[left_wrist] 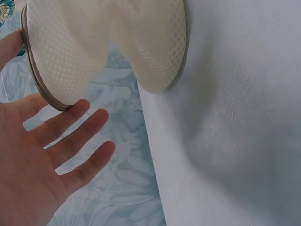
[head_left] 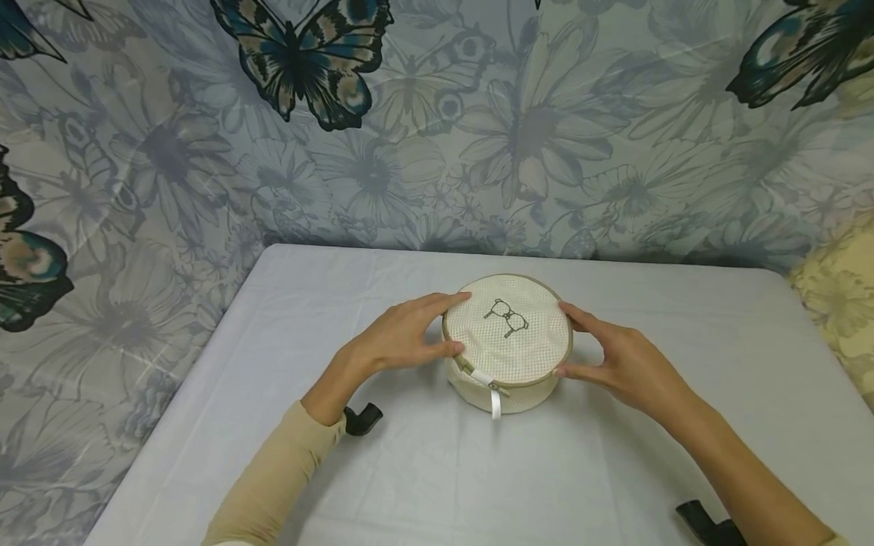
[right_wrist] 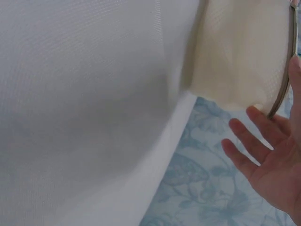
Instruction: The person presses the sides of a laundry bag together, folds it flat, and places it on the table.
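A round cream mesh laundry bag stands upright on the white-covered table, its flat lid facing up with a dark bra-shaped outline on it. A zipper runs round the lid's edge, and a white pull tab hangs at the front. My left hand holds the left rim between thumb and forefinger; its other fingers spread loosely below the edge. Opposite it, my right hand grips the right rim the same way. In the left wrist view the mesh side wall sags inward.
White cloth covers the table. Behind it hangs a backdrop printed with flowers and butterflies. Black wrist-worn pieces show beside the left wrist and below the right forearm.
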Available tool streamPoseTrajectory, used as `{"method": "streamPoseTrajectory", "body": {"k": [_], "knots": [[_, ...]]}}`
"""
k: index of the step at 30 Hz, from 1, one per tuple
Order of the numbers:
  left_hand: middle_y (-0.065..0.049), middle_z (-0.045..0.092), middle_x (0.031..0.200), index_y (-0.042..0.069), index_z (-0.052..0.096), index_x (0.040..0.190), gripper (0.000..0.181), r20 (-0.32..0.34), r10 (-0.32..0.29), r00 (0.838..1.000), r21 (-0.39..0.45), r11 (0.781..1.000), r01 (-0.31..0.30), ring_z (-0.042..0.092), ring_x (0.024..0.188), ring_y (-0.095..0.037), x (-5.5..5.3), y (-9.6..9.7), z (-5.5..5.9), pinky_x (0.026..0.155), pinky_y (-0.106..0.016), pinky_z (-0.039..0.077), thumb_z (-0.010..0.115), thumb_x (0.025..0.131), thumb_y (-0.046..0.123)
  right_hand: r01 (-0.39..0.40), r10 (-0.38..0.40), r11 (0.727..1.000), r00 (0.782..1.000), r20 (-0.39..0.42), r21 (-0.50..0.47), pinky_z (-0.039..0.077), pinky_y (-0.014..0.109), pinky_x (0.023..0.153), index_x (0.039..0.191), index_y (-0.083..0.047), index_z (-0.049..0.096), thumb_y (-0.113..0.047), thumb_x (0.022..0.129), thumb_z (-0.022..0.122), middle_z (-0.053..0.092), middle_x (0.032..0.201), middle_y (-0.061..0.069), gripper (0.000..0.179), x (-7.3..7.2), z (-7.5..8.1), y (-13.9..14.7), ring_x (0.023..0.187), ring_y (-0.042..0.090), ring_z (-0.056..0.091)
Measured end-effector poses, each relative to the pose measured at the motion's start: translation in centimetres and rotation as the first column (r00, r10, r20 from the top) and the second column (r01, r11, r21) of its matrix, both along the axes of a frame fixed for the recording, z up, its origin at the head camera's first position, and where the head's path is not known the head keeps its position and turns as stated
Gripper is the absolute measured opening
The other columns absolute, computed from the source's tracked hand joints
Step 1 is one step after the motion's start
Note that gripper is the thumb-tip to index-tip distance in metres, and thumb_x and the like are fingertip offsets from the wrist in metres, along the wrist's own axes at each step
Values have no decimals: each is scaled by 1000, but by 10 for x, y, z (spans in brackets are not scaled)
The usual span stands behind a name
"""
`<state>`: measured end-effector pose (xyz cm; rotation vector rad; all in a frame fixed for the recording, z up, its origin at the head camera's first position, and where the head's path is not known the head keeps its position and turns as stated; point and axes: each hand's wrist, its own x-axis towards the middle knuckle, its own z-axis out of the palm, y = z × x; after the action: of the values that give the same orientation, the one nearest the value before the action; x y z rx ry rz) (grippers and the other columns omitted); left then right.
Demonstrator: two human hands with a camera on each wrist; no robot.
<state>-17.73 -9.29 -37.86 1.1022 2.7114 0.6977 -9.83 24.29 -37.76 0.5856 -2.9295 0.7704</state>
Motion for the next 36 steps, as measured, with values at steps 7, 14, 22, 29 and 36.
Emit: {"method": "streamPoseTrajectory", "body": {"k": [7,14,22,29,36], "knots": [[1,48,149,28,35,155,80,10,6,1000,-16,1000,-6,44,137,-14,0,2,-2,109,-40,40,67,88,57,-13,12,998,1000,19,69,55,48,75,156,-10,32,-50,81,78,60,130,26,97,0,-1,-1,61,9,50],[2,45,152,27,35,155,80,11,-2,1000,-22,1000,2,42,139,-14,0,1,-6,112,-37,36,66,89,58,-17,15,997,1000,26,80,53,41,70,158,-12,29,-51,81,77,62,129,26,98,0,-7,0,57,7,40],[3,48,150,24,40,153,78,27,-4,1000,-1,1000,4,46,135,-11,1,2,-14,112,-34,35,68,88,56,-65,66,997,997,26,-41,50,57,92,155,-8,33,-38,77,84,64,129,20,98,-4,-15,3,116,38,62],[4,52,144,21,44,147,72,95,17,995,23,1000,-19,54,122,-10,3,5,-18,105,-37,43,72,88,50,-90,93,995,994,61,-47,49,55,95,155,-6,32,-33,74,88,63,130,19,102,-6,-21,4,120,37,60],[2,52,142,20,44,145,70,127,9,992,53,998,-16,54,122,-13,3,7,-21,103,-37,45,73,88,46,-83,81,996,995,55,34,51,54,92,155,-6,33,-46,75,83,63,129,21,102,-6,-21,5,113,38,63]]}}
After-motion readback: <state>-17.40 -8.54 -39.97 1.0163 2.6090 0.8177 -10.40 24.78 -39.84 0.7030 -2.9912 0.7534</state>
